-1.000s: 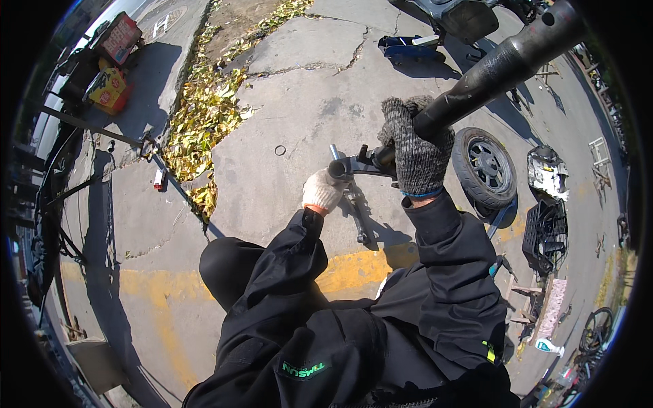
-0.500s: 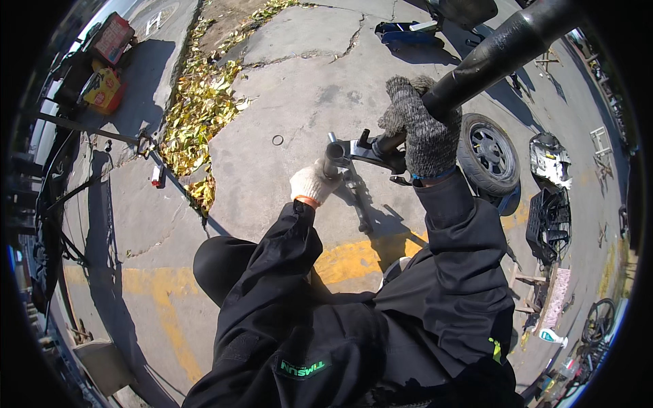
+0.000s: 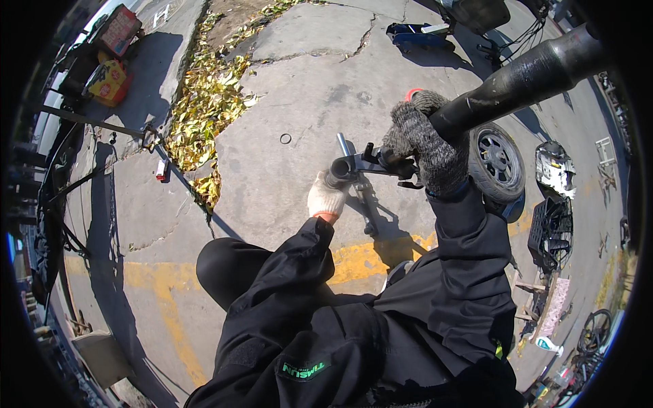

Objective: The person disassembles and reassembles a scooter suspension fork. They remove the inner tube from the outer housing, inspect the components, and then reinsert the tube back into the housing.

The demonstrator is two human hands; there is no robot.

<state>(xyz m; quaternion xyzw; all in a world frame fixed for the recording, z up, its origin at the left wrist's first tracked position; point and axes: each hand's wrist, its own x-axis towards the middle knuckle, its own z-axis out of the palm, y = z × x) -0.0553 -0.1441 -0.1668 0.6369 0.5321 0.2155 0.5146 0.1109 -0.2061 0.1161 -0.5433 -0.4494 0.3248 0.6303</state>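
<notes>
A long, thick black metal tube frame [image 3: 520,83] slants from the upper right down to the middle, with brackets and a short open cross tube at its lower end. My right hand [image 3: 432,146], in a dark grey knitted glove, wraps round the narrower part of the frame. My left hand [image 3: 325,196], in a white glove, is closed round the short cross tube. Beside that tube a silver rod [image 3: 343,143] points away from me. Just beyond my right glove shows a small red rounded edge [image 3: 412,93], mostly hidden.
A small wheel with tyre [image 3: 498,163] lies to the right, near a black plastic crate-like part [image 3: 551,234]. A thin dark ring [image 3: 286,139] rests on the concrete. Yellow leaves [image 3: 197,129] line the left kerb. Blue body panels [image 3: 418,37] lie at the far side.
Both hands and the frame have shifted slightly to the right, and the frame's upper end now lies lower and flatter. A red edge has come into sight behind my right glove.
</notes>
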